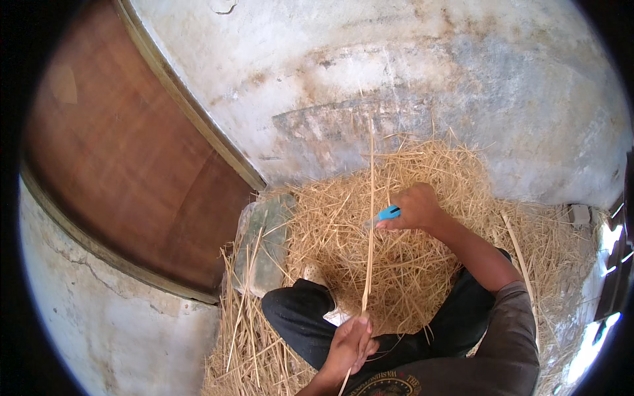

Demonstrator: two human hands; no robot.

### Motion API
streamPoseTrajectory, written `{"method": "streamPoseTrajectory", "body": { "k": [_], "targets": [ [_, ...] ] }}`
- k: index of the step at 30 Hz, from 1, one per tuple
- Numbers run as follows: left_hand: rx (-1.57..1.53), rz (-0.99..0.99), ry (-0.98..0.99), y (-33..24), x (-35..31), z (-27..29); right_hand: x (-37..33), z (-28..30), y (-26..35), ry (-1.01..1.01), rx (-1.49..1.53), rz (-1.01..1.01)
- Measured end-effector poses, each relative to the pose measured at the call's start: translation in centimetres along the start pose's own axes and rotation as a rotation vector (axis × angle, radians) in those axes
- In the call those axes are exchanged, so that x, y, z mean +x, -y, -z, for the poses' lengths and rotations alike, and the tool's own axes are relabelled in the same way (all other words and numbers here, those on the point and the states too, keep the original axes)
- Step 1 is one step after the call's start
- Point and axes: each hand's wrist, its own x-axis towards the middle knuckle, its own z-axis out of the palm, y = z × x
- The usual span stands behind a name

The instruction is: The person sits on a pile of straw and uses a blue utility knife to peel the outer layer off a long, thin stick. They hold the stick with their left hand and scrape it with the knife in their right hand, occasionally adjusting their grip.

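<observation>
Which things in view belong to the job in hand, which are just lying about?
In use:
- left hand, holding the pale strip
- right hand, holding the blue-handled knife at it

Lying about, apparently:
- loose straw
- greenish slab
- small grey block

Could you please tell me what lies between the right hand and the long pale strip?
In the head view, a blue-handled knife, gripped in the right hand, spans that stretch, its blade reaching the pale strip.

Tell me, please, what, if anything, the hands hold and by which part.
Left hand: a pale strip, by its lower part; right hand: a blue knife, by its handle.
</observation>
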Motion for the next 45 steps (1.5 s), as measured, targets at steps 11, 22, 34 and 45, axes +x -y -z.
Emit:
{"method": "streamPoseTrajectory", "body": {
  "k": [11, 22, 34, 45],
  "targets": [
    [-0.010, 0.090, -0.082, 4.7, -3.6, 4.2, 2.2, -3.6, -5.8, 0.115, -0.080, -0.314],
    [0.212, 0.199, -0.025, 10.5, -9.0, 13.7, -2.0, -3.0, -19.1, -0.084, -0.038, -1.113],
    [0.502, -0.361, -0.258, -0.9, -1.7, 6.7, -2.0, 1.1, -1.6, 0.408, -0.038, -0.366],
    [0.481, -0.311, -0.136, -1.2, 0.4, 1.9, -4.0, 0.2, 9.4, 0.015, 0.283, 0.164]
  ]
}}
